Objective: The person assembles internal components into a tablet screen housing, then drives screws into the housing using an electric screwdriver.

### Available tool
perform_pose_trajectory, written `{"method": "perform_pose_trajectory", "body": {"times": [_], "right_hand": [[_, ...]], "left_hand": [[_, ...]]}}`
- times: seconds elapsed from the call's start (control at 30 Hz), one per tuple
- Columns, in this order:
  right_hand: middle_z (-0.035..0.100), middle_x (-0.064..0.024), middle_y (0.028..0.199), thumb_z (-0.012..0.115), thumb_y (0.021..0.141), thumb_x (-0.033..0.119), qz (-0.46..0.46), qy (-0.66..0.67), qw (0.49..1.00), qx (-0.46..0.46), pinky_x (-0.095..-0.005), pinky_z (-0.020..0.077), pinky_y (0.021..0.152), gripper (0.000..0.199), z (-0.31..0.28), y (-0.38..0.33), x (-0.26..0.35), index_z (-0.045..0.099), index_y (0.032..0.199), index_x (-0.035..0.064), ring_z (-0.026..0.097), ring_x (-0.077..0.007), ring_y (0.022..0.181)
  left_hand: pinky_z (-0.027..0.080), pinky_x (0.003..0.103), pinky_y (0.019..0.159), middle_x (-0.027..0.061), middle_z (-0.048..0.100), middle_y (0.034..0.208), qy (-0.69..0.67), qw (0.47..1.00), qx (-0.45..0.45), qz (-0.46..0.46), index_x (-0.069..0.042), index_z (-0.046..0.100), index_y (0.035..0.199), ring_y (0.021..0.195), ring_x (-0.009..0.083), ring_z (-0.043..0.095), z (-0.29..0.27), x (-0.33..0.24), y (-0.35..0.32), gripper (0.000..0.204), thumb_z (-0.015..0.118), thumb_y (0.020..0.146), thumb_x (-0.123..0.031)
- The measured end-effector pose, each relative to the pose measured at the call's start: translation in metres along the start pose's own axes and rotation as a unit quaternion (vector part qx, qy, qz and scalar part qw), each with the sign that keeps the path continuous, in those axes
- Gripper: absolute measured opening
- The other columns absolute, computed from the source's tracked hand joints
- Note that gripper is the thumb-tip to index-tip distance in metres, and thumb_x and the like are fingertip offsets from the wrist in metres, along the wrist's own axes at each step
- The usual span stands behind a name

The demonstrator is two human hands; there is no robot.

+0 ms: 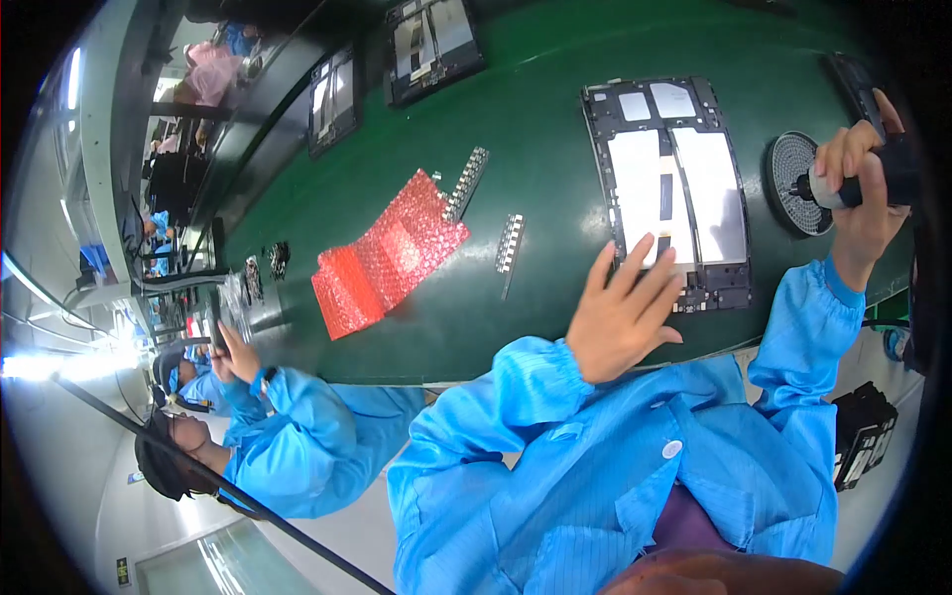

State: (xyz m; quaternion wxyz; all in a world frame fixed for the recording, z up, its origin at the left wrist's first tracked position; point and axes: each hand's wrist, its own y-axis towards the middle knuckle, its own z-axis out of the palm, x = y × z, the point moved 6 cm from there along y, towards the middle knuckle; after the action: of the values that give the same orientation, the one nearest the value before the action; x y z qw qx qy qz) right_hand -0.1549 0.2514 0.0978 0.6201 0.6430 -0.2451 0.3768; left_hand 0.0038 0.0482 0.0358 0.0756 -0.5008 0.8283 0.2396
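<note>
An opened tablet (704,193) with a black frame and white panels lies on the green table at the right. My left hand (628,309) is open, its fingers spread over the tablet's near left part, the fingertips at the white panel. In my right hand (859,183) is a black electric screwdriver (888,174) with a pale collar, held sideways with the fingers wrapped round it. Its tip points left at a round grey perforated dish (801,183), right of the tablet. Whether the tip touches the dish I cannot tell.
Red bubble wrap (392,253) lies left of the tablet, beside two small component strips (510,248). More opened tablets (431,45) lie at the far left. A dark device (853,89) sits beyond my right hand. At the left, a co-worker (297,436) in blue holds a dark object.
</note>
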Motion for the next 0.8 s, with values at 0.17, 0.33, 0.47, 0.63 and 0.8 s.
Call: {"method": "perform_pose_trajectory", "body": {"times": [0.17, 0.33, 0.47, 0.63, 0.8], "right_hand": [[0.05, -0.0062, 0.079, 0.055, 0.088, 0.039, 0.004, 0.065, 0.99, 0.127, -0.0317, 0.0486, 0.066, 0.068, -0.01, -0.002, -0.015, 0.032, 0.134, -0.0066, 0.055, -0.0141, 0.063], [0.054, -0.0196, 0.117, 0.054, 0.086, 0.045, 0.003, -0.15, 0.986, 0.075, -0.0387, 0.0501, 0.09, 0.07, 0.005, 0.004, -0.008, 0.037, 0.132, -0.006, 0.063, -0.0246, 0.097], [0.052, -0.0205, 0.122, 0.054, 0.087, 0.04, 0.03, -0.148, 0.985, 0.084, -0.0323, 0.0511, 0.083, 0.068, 0.003, 0.008, -0.003, 0.035, 0.134, -0.0053, 0.062, -0.0221, 0.098], [0.057, -0.0084, 0.081, 0.06, 0.085, 0.02, 0.078, -0.016, 0.997, 0.007, -0.0236, 0.0429, 0.054, 0.055, 0.001, 0.005, -0.022, 0.039, 0.129, -0.0063, 0.053, -0.0104, 0.059], [0.053, -0.003, 0.065, 0.074, 0.07, 0.007, 0.063, -0.044, 0.997, -0.004, -0.0234, 0.0398, 0.047, 0.044, -0.011, 0.011, -0.01, 0.053, 0.108, -0.0015, 0.051, -0.009, 0.052]], "left_hand": [[0.047, 0.036, 0.062, 0.0136, 0.062, 0.088, 0.101, 0.938, -0.155, -0.295, -0.001, 0.061, 0.095, 0.07, 0.0282, 0.058, -0.057, 0.079, -0.054, 0.029, 0.075, 0.073, -0.013], [0.047, 0.034, 0.06, 0.0113, 0.06, 0.087, 0.005, 0.874, -0.067, -0.482, -0.001, 0.062, 0.091, 0.068, 0.0236, 0.058, -0.055, 0.12, -0.091, 0.032, 0.078, 0.07, -0.02], [0.047, 0.029, 0.058, 0.0087, 0.062, 0.08, -0.055, 0.904, -0.026, -0.424, 0.0, 0.062, 0.092, 0.064, 0.0181, 0.057, -0.05, 0.129, -0.076, 0.03, 0.078, 0.068, -0.01], [0.05, 0.023, 0.065, 0.0033, 0.062, 0.075, -0.265, 0.848, -0.007, -0.458, 0.001, 0.064, 0.089, 0.07, 0.0092, 0.058, -0.044, 0.152, -0.068, 0.025, 0.078, 0.067, 0.001], [0.046, 0.021, 0.056, 0.003, 0.064, 0.071, -0.362, 0.809, 0.053, -0.46, 0.002, 0.065, 0.082, 0.06, 0.0078, 0.056, -0.039, 0.166, -0.052, 0.015, 0.076, 0.071, 0.002]]}}
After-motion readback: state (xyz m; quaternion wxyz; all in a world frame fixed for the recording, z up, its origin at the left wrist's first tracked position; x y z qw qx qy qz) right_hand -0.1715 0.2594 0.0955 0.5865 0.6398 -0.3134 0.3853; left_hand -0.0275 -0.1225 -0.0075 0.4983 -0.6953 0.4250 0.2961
